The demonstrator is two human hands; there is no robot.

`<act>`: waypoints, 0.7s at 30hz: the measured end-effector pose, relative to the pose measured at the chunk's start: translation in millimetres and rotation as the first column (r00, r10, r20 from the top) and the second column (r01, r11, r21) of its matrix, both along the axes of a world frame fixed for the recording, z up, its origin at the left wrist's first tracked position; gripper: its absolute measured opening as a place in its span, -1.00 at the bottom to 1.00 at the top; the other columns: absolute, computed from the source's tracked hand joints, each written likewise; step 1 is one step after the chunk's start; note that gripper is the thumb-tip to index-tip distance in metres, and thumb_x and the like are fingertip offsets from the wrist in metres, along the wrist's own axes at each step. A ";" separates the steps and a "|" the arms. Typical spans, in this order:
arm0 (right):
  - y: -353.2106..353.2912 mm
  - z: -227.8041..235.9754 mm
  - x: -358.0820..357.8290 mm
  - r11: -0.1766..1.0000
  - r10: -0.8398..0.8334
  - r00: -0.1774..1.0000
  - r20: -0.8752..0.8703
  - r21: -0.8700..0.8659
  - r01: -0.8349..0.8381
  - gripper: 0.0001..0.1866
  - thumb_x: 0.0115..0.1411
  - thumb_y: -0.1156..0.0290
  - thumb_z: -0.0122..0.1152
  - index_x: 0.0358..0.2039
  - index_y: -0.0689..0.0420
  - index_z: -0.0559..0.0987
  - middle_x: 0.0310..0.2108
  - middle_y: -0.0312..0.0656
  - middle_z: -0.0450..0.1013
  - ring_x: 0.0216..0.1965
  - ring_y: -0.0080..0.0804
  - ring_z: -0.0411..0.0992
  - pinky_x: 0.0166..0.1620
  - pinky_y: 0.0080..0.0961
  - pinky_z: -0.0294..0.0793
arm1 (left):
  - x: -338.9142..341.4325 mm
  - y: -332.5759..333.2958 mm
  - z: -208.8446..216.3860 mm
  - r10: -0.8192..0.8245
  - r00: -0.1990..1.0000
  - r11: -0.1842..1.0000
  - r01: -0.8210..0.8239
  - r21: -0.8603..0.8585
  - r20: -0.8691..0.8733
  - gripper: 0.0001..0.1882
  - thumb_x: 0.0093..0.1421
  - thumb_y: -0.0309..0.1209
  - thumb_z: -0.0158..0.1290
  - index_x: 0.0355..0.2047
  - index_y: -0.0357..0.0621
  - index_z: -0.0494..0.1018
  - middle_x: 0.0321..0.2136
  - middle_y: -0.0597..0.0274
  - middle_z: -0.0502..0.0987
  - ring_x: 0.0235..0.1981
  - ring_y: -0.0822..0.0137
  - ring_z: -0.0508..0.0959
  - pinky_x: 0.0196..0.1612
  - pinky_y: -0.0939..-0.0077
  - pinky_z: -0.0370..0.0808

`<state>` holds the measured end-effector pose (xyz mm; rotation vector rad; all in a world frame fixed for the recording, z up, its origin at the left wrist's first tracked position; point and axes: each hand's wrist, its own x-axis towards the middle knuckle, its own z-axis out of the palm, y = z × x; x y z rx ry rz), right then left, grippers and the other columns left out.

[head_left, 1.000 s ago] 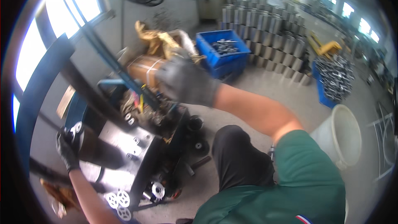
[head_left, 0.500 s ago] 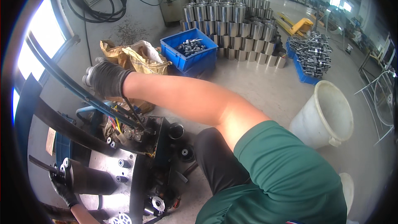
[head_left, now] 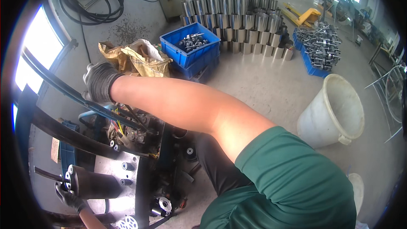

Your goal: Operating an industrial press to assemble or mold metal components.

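My right arm reaches across to the left. My right hand (head_left: 101,82), in a grey glove, is curled closed beside the dark curved rails (head_left: 63,82) of the machine; what its fingers close on is hidden. Low on the left, my gloved left hand (head_left: 71,198) has bent fingers at the end of a dark cylinder (head_left: 97,185), under a dark flat bar (head_left: 46,173) that sticks out to the left. Pale round discs (head_left: 70,174) sit at that end of the cylinder. Beside it is a shiny metal plate (head_left: 111,167) with short round posts.
A blue crate (head_left: 190,61) of metal parts stands ahead beside torn paper sacks (head_left: 137,61). Shiny metal cylinders (head_left: 237,21) are stacked behind. To the right are a white tub (head_left: 313,121), blue trays of shafted parts (head_left: 322,46) and a yellow pallet truck (head_left: 308,16).
My right hand has shifted slightly left and down, with its fingers still curled. My left hand has moved slightly right and down, closer against the cylinder's end. The view has shifted a little.
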<state>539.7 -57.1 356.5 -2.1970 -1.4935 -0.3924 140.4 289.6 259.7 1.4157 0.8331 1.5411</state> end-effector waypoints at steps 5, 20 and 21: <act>-4.8 -1.4 -10.8 0.982 -0.014 0.993 -0.117 0.185 0.036 -0.05 0.30 -0.34 0.07 0.37 0.28 0.41 0.33 0.33 0.37 0.27 0.05 0.50 0.27 -0.08 0.50 | -42.6 -35.3 -58.4 0.420 0.845 0.730 -0.098 0.676 -0.331 -0.54 0.51 -0.26 0.00 0.30 -0.27 0.42 0.16 -0.01 0.52 0.08 0.17 0.58 0.18 0.30 0.55; -23.6 -21.3 11.6 0.999 0.003 0.997 0.079 0.042 -0.006 -0.61 0.27 0.13 0.11 -0.26 0.19 0.72 -0.18 0.09 0.66 -0.15 0.01 0.66 0.00 -0.09 0.62 | 31.8 -198.6 -222.1 0.110 0.552 0.936 0.221 0.273 -0.826 -0.55 0.23 -0.41 0.23 0.13 -0.24 0.52 0.09 -0.11 0.52 0.13 -0.13 0.53 0.26 0.09 0.48; -16.8 -15.6 -22.6 0.986 0.077 0.990 0.118 0.137 -0.093 -0.63 0.26 0.14 0.11 -0.25 0.17 0.72 -0.24 0.08 0.66 -0.18 0.01 0.66 -0.02 -0.09 0.62 | -5.1 -188.9 -220.7 0.196 0.579 0.940 0.119 0.319 -0.791 -0.50 0.23 -0.39 0.23 0.17 -0.22 0.50 0.10 -0.12 0.51 0.13 -0.12 0.54 0.26 0.10 0.48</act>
